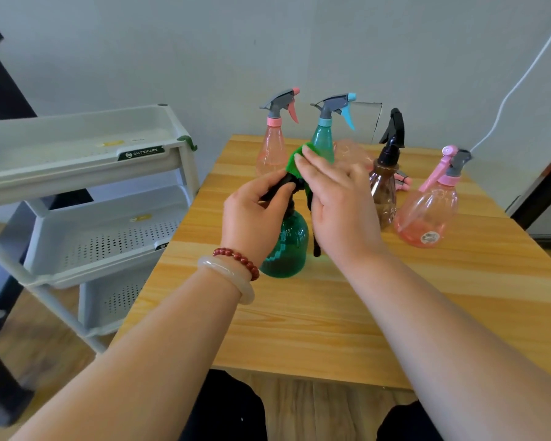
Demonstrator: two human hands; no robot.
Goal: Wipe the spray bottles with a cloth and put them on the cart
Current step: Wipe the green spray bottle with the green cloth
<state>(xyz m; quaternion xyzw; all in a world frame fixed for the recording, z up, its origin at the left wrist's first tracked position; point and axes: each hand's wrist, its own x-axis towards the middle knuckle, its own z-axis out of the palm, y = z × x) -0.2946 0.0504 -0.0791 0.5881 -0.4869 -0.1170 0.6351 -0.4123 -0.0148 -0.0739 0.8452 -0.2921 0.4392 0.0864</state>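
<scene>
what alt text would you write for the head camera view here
A person's left hand grips the black trigger head of a round dark green plastic spray bottle on a light wooden table while the right hand presses a green cloth against its top. Four more plastic spray bottles stand behind it, and a white three-tier cart stands to the left.

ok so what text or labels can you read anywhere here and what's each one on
"OUTIXUAN": on the dark plate on the front rim of the top tray of the white plastic cart.
Yellow stickers in the cart's top and middle trays: too blurred to read.
Round sticker on the round pink clear plastic spray bottle: too small to read.
</scene>
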